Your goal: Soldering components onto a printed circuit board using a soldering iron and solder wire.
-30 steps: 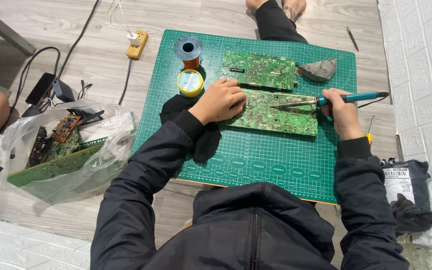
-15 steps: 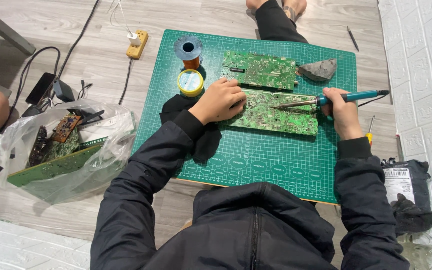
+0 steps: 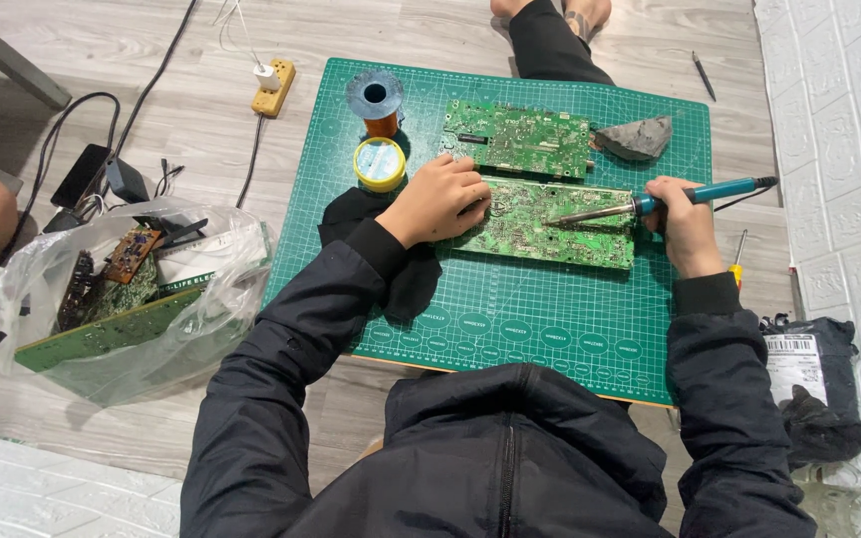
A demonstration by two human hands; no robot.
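Fingers of the right hand point(image 3: 685, 224) wrap around a blue soldering iron point(image 3: 665, 202), its tip touching the near circuit board point(image 3: 550, 221) on the green mat point(image 3: 510, 319). Left hand point(image 3: 440, 199) presses flat, fingers together, on that board's left end, near a yellow tin point(image 3: 380, 163).

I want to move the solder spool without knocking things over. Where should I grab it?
Grip the solder spool by its round top flange, coming straight down from above. It stands upright at the mat's far edge, and the yellow tin sits close on its near side.
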